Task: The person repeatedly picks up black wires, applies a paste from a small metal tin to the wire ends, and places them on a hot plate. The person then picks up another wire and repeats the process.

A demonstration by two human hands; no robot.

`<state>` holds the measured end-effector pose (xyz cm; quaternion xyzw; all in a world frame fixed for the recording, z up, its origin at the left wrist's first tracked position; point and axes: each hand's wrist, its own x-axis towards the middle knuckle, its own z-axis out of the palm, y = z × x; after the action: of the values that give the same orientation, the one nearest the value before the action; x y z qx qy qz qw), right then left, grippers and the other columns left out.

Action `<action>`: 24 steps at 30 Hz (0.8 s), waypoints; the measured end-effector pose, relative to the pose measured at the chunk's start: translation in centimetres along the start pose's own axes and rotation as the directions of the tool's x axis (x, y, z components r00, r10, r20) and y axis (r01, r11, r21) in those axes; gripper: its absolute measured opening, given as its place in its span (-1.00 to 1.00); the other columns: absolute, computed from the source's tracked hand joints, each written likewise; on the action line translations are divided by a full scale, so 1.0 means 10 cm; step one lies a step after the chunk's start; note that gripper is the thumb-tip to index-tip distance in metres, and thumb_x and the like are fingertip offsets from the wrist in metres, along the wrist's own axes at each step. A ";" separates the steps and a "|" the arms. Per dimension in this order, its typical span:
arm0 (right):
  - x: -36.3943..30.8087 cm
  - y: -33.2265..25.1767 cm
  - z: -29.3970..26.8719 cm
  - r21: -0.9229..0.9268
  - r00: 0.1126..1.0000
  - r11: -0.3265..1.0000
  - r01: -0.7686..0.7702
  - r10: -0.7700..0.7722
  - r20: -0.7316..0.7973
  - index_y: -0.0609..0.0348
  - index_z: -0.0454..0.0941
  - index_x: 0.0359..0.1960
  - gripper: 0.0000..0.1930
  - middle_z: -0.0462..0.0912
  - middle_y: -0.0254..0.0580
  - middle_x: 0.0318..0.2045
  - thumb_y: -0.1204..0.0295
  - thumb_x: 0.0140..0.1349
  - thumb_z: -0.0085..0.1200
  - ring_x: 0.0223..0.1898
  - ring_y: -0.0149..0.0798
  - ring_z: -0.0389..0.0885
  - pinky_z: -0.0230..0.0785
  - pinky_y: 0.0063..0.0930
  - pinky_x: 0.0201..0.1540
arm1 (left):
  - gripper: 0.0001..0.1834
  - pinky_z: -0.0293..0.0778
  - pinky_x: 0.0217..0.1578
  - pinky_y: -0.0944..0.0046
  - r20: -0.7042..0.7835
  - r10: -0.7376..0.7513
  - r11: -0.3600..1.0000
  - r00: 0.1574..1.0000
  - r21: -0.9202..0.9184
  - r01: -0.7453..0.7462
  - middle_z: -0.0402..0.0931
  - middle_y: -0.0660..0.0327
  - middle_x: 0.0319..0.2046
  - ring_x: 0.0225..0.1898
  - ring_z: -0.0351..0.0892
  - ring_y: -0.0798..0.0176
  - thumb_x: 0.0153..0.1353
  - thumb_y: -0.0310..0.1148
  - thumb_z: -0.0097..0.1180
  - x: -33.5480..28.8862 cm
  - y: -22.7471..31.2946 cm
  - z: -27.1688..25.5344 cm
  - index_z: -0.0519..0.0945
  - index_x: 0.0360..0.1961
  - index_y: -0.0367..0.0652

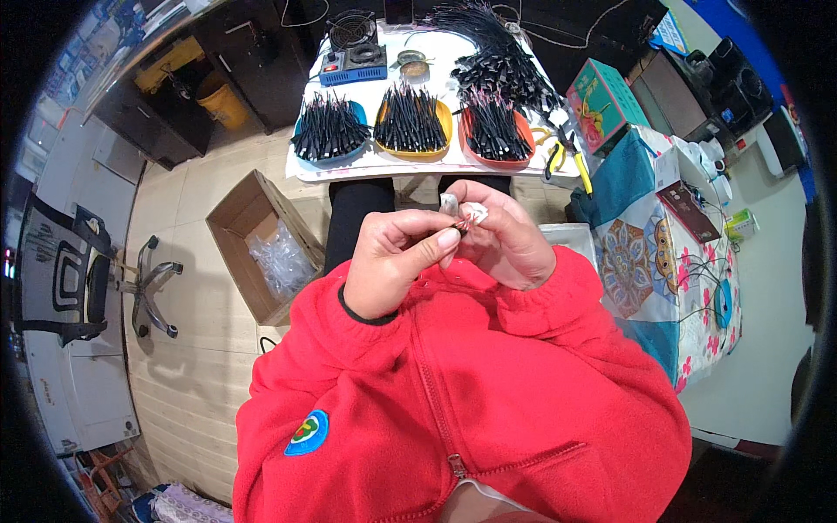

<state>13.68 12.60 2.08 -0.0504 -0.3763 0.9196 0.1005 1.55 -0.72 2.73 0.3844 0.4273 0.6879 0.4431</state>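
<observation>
Close in front of my chest, both hands meet fingertip to fingertip. My left hand point(384, 266) is closed in a pinch of thumb and fingers on thin reddish wires point(463, 224). My right hand point(514, 240) is also closed, its fingertips against the same wires, with white wrapping point(475, 212) at a fingertip. The far ends of the wires are hidden by my fingers. Beyond my hands, black cable pieces stand bundled in a blue tray point(330, 160), a yellow tray point(413, 153) and a red tray point(499, 160).
On the white table point(384, 171) are a blue soldering-type box point(353, 65), a round tin point(413, 65), a heap of black cables point(506, 70) and yellow-handled pliers point(583, 173). A cardboard box point(235, 213) with clear plastic bags stands at left, near an office chair point(74, 270).
</observation>
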 end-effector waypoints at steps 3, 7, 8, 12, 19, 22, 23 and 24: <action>-0.02 0.05 0.05 -0.108 0.994 0.990 0.091 -0.097 -0.043 0.23 0.36 -0.08 -0.74 0.51 -0.29 -0.27 0.41 0.28 0.07 -0.29 -0.46 0.53 0.43 -0.59 -0.18 | -0.82 0.27 -0.46 0.52 -0.017 -0.018 1.000 1.000 -0.023 0.017 0.55 0.27 -0.48 -0.49 0.38 0.50 0.23 -0.53 0.10 -0.01 0.01 0.02 0.63 -0.18 -0.38; -0.01 0.11 0.07 -0.294 0.957 0.927 0.233 -0.272 -0.100 0.25 0.35 -0.04 -0.74 0.49 -0.26 -0.27 0.42 0.31 0.06 -0.26 -0.45 0.51 0.44 -0.58 -0.19 | -0.82 0.26 -0.47 0.53 -0.076 -0.029 1.000 0.997 0.004 0.029 0.53 0.29 -0.49 -0.50 0.37 0.52 0.25 -0.51 0.10 0.02 -0.02 0.06 0.63 -0.17 -0.36; 0.00 0.11 0.05 -0.334 0.948 0.911 0.244 -0.296 -0.116 0.26 0.35 -0.03 -0.74 0.49 -0.25 -0.28 0.42 0.32 0.05 -0.25 -0.45 0.51 0.45 -0.57 -0.19 | -0.82 0.26 -0.47 0.53 -0.088 -0.023 1.000 0.996 0.012 0.024 0.53 0.29 -0.50 -0.50 0.37 0.52 0.25 -0.50 0.10 0.03 -0.03 0.07 0.63 -0.16 -0.35; 0.03 0.00 -0.06 -0.404 0.962 0.893 0.197 -0.255 -0.094 0.25 0.35 -0.01 -0.71 0.50 -0.27 -0.27 0.46 0.29 0.08 -0.25 -0.45 0.51 0.44 -0.58 -0.17 | -0.83 0.25 -0.49 0.56 -0.075 -0.058 0.996 0.995 0.058 0.062 0.56 0.27 -0.49 -0.51 0.36 0.56 0.27 -0.50 0.08 0.08 -0.06 0.03 0.63 -0.18 -0.35; 0.06 -0.13 -0.24 -0.136 0.994 0.985 -0.104 0.106 0.006 0.21 0.31 0.07 -0.60 0.56 -0.28 -0.26 0.42 0.26 0.13 -0.23 -0.41 0.57 0.44 -0.54 -0.13 | -0.85 0.17 -0.60 0.58 -0.013 -0.183 0.981 0.983 0.062 0.183 0.57 0.24 -0.51 -0.61 0.30 0.58 0.27 -0.50 0.07 0.10 -0.07 -0.04 0.63 -0.22 -0.34; 0.06 -0.03 -0.29 -0.140 0.998 0.988 -0.062 0.065 0.012 0.20 0.27 0.10 -0.56 0.54 -0.29 -0.27 0.41 0.25 0.14 -0.25 -0.42 0.55 0.42 -0.56 -0.15 | -0.84 0.15 -0.62 0.58 0.005 -0.282 0.959 0.959 0.014 0.282 0.56 0.24 -0.52 -0.63 0.28 0.58 0.28 -0.48 0.08 0.12 -0.09 -0.09 0.62 -0.23 -0.36; 0.06 0.00 -0.30 -0.133 0.998 0.990 -0.051 0.054 0.021 0.20 0.26 0.11 -0.55 0.53 -0.29 -0.27 0.41 0.25 0.14 -0.26 -0.42 0.54 0.41 -0.57 -0.16 | -0.84 0.15 -0.62 0.59 0.016 -0.304 0.952 0.953 -0.029 0.304 0.56 0.25 -0.53 -0.63 0.28 0.59 0.27 -0.47 0.09 0.13 -0.11 -0.10 0.62 -0.23 -0.37; 0.05 0.02 -0.31 -0.135 0.999 0.990 -0.043 0.044 0.007 0.19 0.25 0.11 -0.55 0.52 -0.29 -0.27 0.41 0.25 0.15 -0.26 -0.43 0.52 0.40 -0.58 -0.17 | -0.83 0.15 -0.62 0.59 0.028 -0.331 0.941 0.943 -0.068 0.332 0.55 0.25 -0.54 -0.63 0.28 0.59 0.27 -0.46 0.10 0.14 -0.13 -0.11 0.62 -0.24 -0.38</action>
<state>13.72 14.71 -0.30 -0.0606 -0.4367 0.8944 0.0750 0.49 0.61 1.37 0.2965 0.4575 0.6152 0.5695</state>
